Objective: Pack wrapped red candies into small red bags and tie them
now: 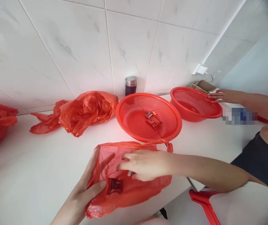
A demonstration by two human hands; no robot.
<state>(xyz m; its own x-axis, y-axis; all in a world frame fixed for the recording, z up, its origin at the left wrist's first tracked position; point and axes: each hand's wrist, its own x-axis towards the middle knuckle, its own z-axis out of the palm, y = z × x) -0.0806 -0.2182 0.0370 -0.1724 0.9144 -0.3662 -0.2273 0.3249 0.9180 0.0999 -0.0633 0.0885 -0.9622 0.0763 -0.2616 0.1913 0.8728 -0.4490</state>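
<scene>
A thin red plastic bag (145,192) lies open-mouthed at the table's front edge. My left hand (84,190) grips its left side, thumb inside the mouth and fingers outside. Through the bag's opening reaches my right hand (145,165), its fingers curled; a small pale bit shows between them, too little to name. Near my left thumb, a small dark red packet (115,186) rests in the bag. Just beyond the bag stands a round red mesh basket (122,125), with a few small red packets (153,122) on its bottom.
A second red basket (195,117) stands at the right, a co-worker's hand (223,95) at its rim. Behind are a cardboard box (203,86) and a dark flask (131,87) by the wall. Crumpled red bags (89,109) lie left. A red-framed chair (206,206) is lower right.
</scene>
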